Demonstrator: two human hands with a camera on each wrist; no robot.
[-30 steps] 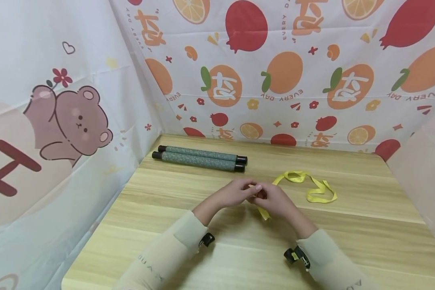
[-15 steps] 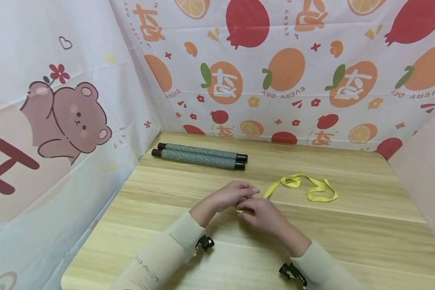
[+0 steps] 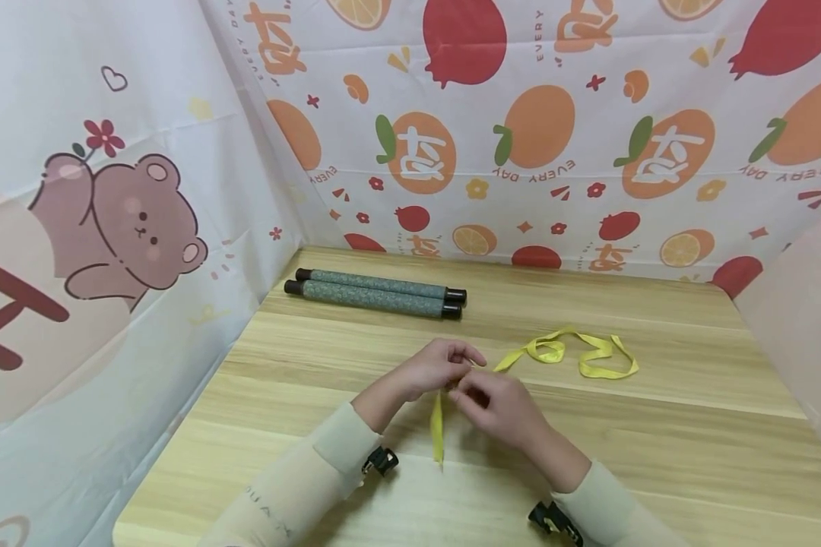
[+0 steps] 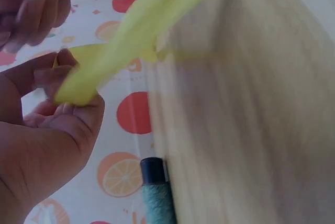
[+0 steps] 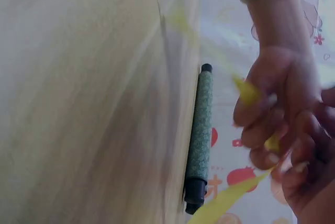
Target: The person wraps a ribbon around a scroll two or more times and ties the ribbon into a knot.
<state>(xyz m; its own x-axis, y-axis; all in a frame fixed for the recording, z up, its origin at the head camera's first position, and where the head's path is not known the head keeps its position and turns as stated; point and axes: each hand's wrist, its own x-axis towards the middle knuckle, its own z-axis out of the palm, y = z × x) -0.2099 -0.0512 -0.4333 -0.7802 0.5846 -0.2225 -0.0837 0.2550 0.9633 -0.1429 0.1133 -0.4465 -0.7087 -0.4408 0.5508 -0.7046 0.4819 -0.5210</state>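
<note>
A yellow ribbon (image 3: 438,429) runs through my left hand (image 3: 431,368), which holds it between thumb and curled fingers. One short end hangs down in front of this hand; the long part trails right over the table in loose loops. In the left wrist view, the ribbon (image 4: 120,46) crosses the thumb and bends around the fingers. My right hand (image 3: 509,406) is close beside the left, its fingers bent. In the right wrist view the right hand (image 5: 314,171) is partly cut off and the ribbon (image 5: 230,198) passes near its fingertips; whether it pinches the ribbon is unclear.
Two green patterned rods (image 3: 376,296) with black ends lie side by side at the back left of the wooden table (image 3: 657,448). A fruit-print cloth (image 3: 479,182) hangs behind, and a bear-print cloth (image 3: 144,220) hangs at left.
The hands have shifted slightly left and toward the person. The ribbon's short end, earlier below the right hand, now hangs below the left hand. The rods stay put.
</note>
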